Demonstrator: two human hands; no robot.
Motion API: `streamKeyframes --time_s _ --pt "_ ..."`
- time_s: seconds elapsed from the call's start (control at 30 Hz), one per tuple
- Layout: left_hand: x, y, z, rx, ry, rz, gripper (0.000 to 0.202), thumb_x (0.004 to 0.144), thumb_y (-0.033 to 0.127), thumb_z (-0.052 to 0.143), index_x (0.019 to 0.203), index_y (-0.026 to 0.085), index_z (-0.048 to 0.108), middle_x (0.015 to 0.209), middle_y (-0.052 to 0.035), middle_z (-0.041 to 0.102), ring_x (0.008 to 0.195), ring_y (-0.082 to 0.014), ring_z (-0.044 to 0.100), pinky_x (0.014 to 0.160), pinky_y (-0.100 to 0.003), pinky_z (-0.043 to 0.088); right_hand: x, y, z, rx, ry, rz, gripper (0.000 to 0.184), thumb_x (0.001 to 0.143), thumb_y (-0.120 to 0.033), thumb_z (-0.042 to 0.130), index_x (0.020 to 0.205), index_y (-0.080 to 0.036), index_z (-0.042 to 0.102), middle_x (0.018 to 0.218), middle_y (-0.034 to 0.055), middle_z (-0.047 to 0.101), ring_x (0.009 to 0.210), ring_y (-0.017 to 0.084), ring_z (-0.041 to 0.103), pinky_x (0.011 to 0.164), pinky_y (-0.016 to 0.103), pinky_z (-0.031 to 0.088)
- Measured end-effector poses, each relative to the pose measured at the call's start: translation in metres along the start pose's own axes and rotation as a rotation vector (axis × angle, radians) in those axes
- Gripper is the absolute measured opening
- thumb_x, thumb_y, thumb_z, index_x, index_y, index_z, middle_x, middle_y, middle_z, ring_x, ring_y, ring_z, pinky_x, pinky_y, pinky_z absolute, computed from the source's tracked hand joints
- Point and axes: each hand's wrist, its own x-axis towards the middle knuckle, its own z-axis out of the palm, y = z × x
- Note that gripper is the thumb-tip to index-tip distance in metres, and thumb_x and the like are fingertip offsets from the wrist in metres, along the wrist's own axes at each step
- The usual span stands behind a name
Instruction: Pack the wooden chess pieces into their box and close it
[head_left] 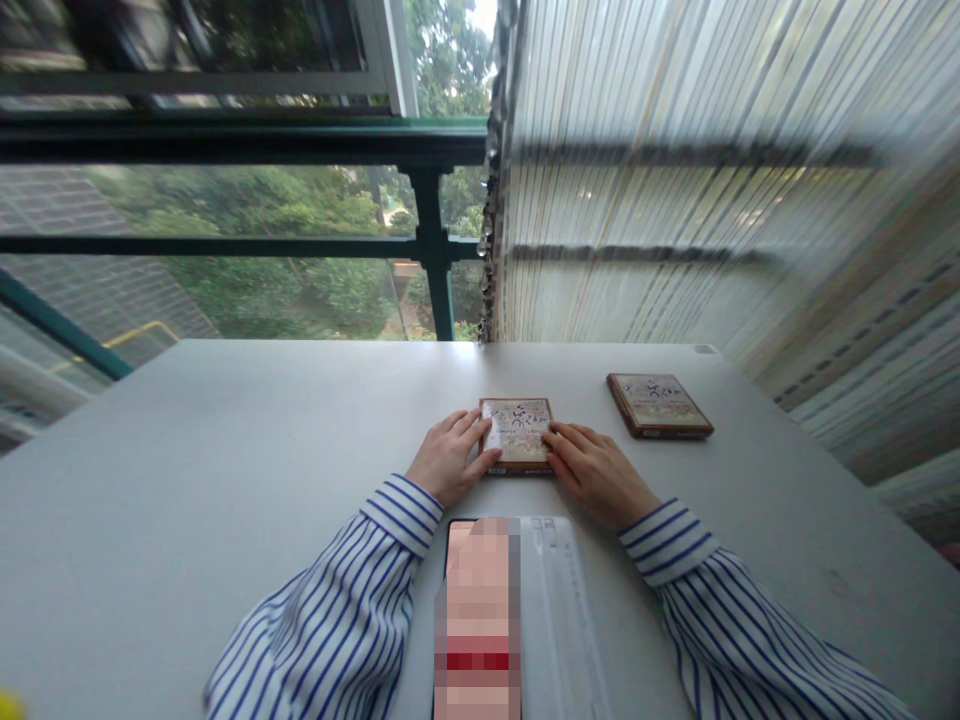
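A flat, square box (517, 432) with brown edges lies on the white table in front of me, its lid printed with dark calligraphy and smaller lettering too blurred to read fully. My left hand (454, 455) grips its left side, thumb near the front corner and fingertips on the lid's edge. On the opposite side, my right hand (592, 465) holds the right edge with bent fingers. Both hands together clasp the box. A second, matching box (660, 404) lies farther right, apart from my hands.
Close to me lies a phone-like object (480, 620), largely pixelated, beside a pale, see-through strip (562, 620). The white table (300, 450) ends at a window with a green railing (427, 210). A string curtain (637, 200) hangs behind on the right.
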Motion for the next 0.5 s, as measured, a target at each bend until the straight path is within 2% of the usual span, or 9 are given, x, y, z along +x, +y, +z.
streamKeyframes --time_s 0.3,0.5 --pt "0.001 0.002 -0.002 -0.03 0.016 -0.01 0.045 0.081 0.045 0.047 0.116 0.019 0.052 0.125 -0.0098 0.05 0.112 -0.0241 0.046 0.094 -0.042 0.038 0.007 0.002 -0.002 0.064 0.039 0.031 0.031 0.087 -0.029 0.039 0.112 -0.018 0.054 0.118 0.0099 0.055 0.107 0.021 0.049 0.089 0.037 0.039" --pt "0.002 0.002 -0.003 -0.028 0.018 -0.012 0.044 0.08 0.045 0.047 0.115 0.018 0.053 0.123 -0.0097 0.051 0.111 -0.0241 0.047 0.093 -0.041 0.038 0.032 0.006 0.01 0.138 0.04 0.071 0.04 0.089 -0.026 0.031 0.123 -0.012 0.045 0.13 0.0123 0.044 0.119 0.021 0.041 0.097 0.038 0.035"
